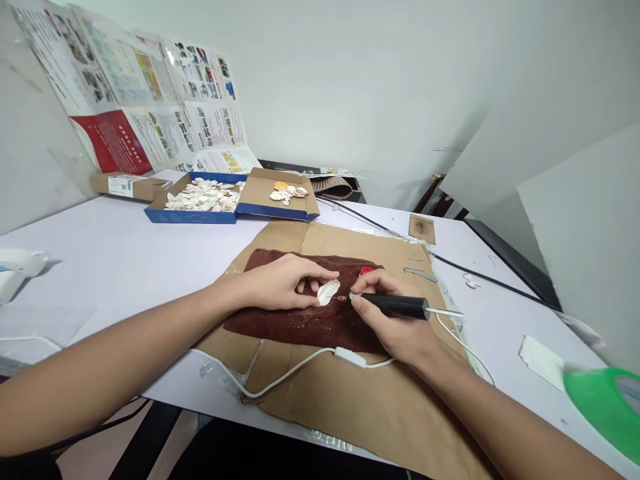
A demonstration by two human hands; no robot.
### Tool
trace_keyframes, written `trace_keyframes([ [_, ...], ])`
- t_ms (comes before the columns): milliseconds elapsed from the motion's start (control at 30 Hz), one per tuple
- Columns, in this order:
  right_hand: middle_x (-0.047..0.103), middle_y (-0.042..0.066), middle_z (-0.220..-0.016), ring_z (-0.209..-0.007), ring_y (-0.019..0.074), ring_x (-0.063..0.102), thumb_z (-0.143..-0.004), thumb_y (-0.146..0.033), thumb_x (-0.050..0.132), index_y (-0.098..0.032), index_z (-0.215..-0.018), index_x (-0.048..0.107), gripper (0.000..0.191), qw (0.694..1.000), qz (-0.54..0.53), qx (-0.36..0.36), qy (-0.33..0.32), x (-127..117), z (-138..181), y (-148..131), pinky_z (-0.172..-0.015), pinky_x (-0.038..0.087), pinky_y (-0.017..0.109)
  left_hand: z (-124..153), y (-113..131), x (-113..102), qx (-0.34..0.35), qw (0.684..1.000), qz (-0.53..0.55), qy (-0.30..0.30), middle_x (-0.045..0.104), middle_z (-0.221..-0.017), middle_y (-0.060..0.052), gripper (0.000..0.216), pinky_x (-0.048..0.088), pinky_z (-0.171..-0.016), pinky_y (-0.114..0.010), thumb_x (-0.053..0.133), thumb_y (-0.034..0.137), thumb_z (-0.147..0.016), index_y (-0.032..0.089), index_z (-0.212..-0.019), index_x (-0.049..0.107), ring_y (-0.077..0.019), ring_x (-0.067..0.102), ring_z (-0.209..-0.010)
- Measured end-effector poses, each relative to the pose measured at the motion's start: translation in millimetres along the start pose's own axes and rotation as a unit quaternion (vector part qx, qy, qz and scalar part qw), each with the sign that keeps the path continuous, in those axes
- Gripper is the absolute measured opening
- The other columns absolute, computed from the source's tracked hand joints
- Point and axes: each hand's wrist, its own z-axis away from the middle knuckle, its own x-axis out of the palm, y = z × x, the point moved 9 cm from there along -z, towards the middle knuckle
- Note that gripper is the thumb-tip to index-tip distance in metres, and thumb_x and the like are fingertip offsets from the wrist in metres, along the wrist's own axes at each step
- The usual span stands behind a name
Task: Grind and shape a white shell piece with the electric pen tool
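Observation:
Between the thumb and fingers of my left hand (285,283) is a white shell (328,292), held over a dark brown cloth (300,327). My right hand (395,313) grips a black rotary tool (395,305) like a pen. The tool's thin bit points left and meets the shell's edge or lies very close to it; I cannot tell which. A white cord runs from the tool's back end. Just behind my right fingers sits a small red round object (367,271), partly hidden. Pale specks dot the cloth.
Brown paper (340,407) lies under the cloth. Behind it, an open blue box (193,217) holds many shells, with several more on its lid (260,193). A white cord with an inline switch (350,357) crosses in front. Tweezers (421,274) and a green roll (600,407) are rightward.

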Motion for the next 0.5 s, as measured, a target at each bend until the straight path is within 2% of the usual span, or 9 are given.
trace_keyframes([
  [267,0.07,-0.002,-0.07,-0.062,0.0168,0.063,-0.087,-0.03,0.067,-0.024,-0.09,0.072,0.008,0.998,0.053,-0.036,-0.024,12,2,-4,-0.063,0.049,0.031,0,-8,1,-0.031,0.999,0.031,-0.011,0.08,-0.11,-0.01,0.057,0.052,-0.079,-0.024,0.079,0.023,-0.09,0.012,-0.145,0.065,-0.0166,0.073,-0.09],
  [500,0.069,-0.002,-0.067,-0.056,0.0143,0.059,-0.087,-0.029,0.066,-0.023,-0.088,0.068,0.007,0.996,0.054,-0.062,-0.04,17,1,-10,-0.056,0.046,0.027,-2,-5,2,-0.016,0.999,0.028,-0.011,0.08,-0.112,-0.01,0.059,0.052,-0.077,-0.023,0.081,0.021,-0.088,0.013,-0.144,0.066,-0.0164,0.074,-0.088],
])
